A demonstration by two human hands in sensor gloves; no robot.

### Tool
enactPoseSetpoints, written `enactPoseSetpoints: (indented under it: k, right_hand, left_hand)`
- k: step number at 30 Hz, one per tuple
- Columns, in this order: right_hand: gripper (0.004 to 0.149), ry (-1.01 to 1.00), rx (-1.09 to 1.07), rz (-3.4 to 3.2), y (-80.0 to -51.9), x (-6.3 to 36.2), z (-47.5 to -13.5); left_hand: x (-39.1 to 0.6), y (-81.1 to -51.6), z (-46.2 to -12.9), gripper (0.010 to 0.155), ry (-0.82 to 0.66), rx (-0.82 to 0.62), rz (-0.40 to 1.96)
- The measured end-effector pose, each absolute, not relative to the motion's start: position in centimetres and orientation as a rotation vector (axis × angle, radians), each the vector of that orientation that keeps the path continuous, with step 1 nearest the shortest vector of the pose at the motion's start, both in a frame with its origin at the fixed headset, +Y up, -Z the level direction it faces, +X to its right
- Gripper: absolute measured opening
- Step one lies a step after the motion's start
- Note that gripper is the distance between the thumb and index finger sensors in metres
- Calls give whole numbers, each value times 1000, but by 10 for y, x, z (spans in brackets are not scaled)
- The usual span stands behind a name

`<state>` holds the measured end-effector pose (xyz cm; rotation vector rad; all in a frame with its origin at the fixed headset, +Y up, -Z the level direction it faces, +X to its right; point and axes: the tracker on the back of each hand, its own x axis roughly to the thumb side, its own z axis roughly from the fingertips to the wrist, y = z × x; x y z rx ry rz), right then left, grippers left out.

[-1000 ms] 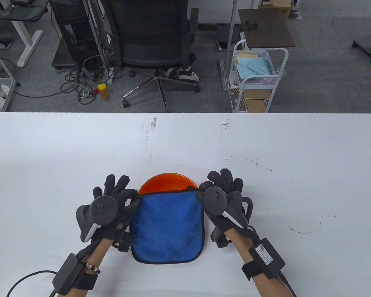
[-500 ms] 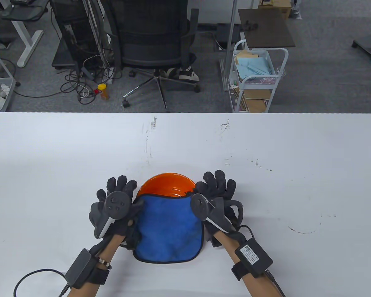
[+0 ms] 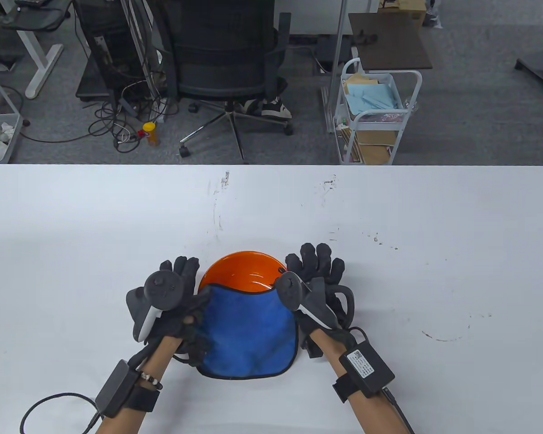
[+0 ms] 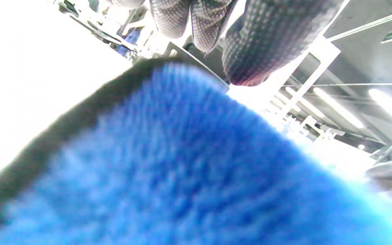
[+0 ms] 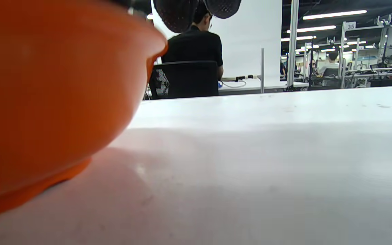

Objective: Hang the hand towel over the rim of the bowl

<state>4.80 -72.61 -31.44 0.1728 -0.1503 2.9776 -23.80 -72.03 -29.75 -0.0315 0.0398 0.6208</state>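
Near the desk's [image 3: 389, 203] front edge, a blue hand towel [image 3: 249, 330] is laid across the near rim of an orange bowl [image 3: 244, 271]; its far corners are pinched by the left hand [image 3: 172, 298] and right hand [image 3: 312, 289]

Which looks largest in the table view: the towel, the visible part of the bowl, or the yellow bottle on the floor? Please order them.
1. towel
2. bowl, partly covered by the towel
3. yellow bottle, though it is farther from the camera
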Motion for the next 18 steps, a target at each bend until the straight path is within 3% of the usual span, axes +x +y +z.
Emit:
enactPoseSetpoints:
  k: [8,18]
  right_hand:
    - [74,-328,246,2928,-700,92,-271]
    - [71,-424,192,2862,-687,149,-211]
  left_hand:
    - [-268,-695,-258,78,-39,-6,482]
    - [-303,-707,-217,77,-50,34,368]
